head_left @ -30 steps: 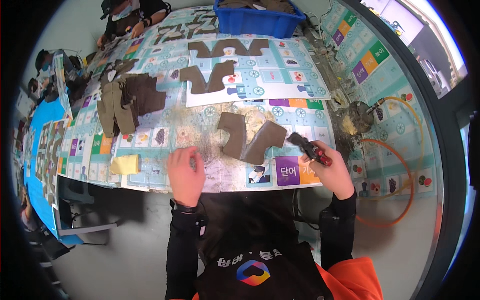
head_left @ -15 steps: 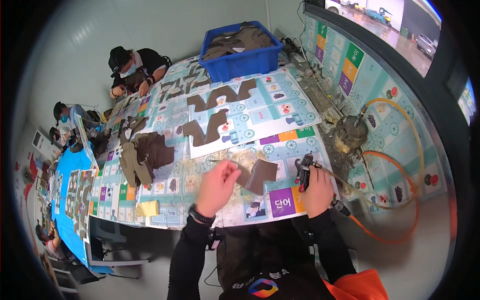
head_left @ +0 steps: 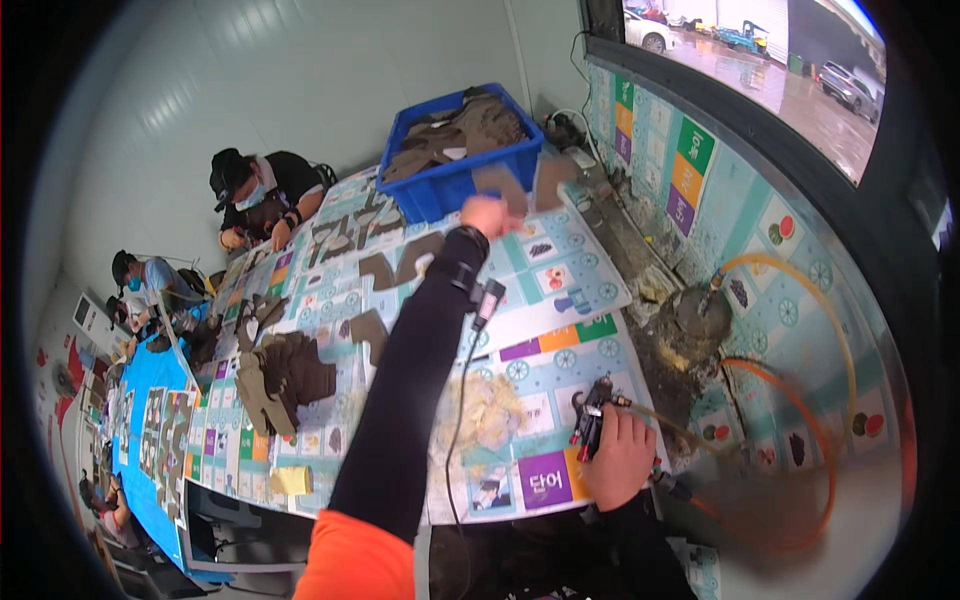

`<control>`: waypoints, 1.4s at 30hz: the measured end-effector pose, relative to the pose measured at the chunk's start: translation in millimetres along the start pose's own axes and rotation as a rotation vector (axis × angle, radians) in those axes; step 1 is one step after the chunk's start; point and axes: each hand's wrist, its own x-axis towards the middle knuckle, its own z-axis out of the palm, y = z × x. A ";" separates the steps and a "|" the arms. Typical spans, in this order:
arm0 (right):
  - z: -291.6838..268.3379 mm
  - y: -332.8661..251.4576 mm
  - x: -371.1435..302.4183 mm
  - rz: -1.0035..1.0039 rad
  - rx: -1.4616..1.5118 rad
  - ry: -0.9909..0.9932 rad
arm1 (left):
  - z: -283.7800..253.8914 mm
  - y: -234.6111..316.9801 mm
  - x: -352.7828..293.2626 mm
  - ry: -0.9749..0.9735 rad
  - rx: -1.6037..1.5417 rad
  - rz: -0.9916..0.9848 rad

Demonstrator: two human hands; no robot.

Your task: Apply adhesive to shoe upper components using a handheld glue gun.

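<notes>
My left hand [head_left: 492, 216] reaches far over the table, blurred by motion, its fingers closed on a dark brown cut piece [head_left: 552, 183] beside the blue bin. The piece is blurred too and looks bent, with two arms. At the table's near right, my right hand [head_left: 618, 462] is wrapped round a black spray gun [head_left: 592, 415] with hoses attached. More brown cut pieces [head_left: 418, 255] lie on the patterned white board [head_left: 590, 290] below my left arm, which hides part of them. A stained patch [head_left: 487, 412] marks the tabletop left of the spray gun.
The blue bin [head_left: 430, 205] at the back is full of brown pieces. A brown stack [head_left: 290, 375] and a yellow pad [head_left: 291, 481] lie left. Orange hose [head_left: 800, 395] and yellow hose [head_left: 840, 290] loop at right. A co-worker [head_left: 265, 195] sits at the far left.
My left hand has moved from the near middle of the table to the far side by the blue bin, carrying the brown piece. The right hand still holds the spray gun.
</notes>
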 end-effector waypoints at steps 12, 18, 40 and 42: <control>-4.9 15.2 6.9 0.091 0.021 -0.036 | 106.7 23.2 23.4 -0.298 -0.304 -0.423; -3.4 24.8 5.0 0.074 -0.043 -0.010 | 124.4 32.1 40.1 -0.175 -0.504 -0.528; 4.3 29.1 -1.6 0.093 -0.073 -0.077 | -236.3 26.1 -224.4 0.045 0.272 -0.330; 4.5 34.4 -2.2 -0.008 -0.070 -0.039 | -253.8 -55.3 -311.0 0.145 0.585 -0.251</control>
